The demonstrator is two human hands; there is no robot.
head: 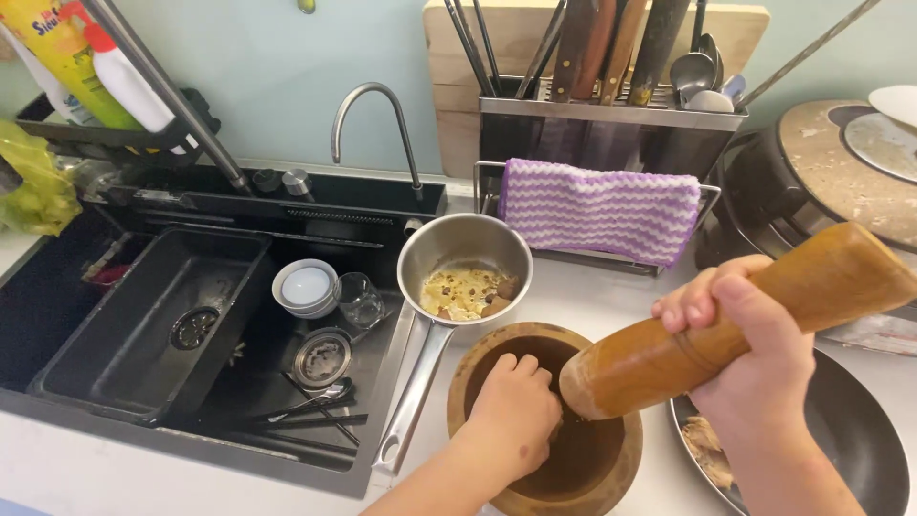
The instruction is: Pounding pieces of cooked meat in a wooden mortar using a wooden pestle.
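Note:
My right hand (pixel 740 358) grips a thick wooden pestle (pixel 821 287), held tilted with its blunt end at the rim of a wooden mortar (pixel 478 368) on the counter. My left hand (pixel 511 411) reaches down into the mortar's dark bowl with its fingers curled; what they touch is hidden. Just behind the mortar stands a small steel saucepan (pixel 420 258) with yellowish food and brown bits inside, its long handle pointing toward me.
A black sink (pixel 143 315) at left holds stacked bowls (pixel 306 287), a glass (pixel 361 298), a strainer and chopsticks. A dark pan (pixel 860 440) lies at right. Behind stand a utensil rack (pixel 611 115) with a purple striped cloth (pixel 597 210), a faucet (pixel 373 115) and a cooker (pixel 831 182).

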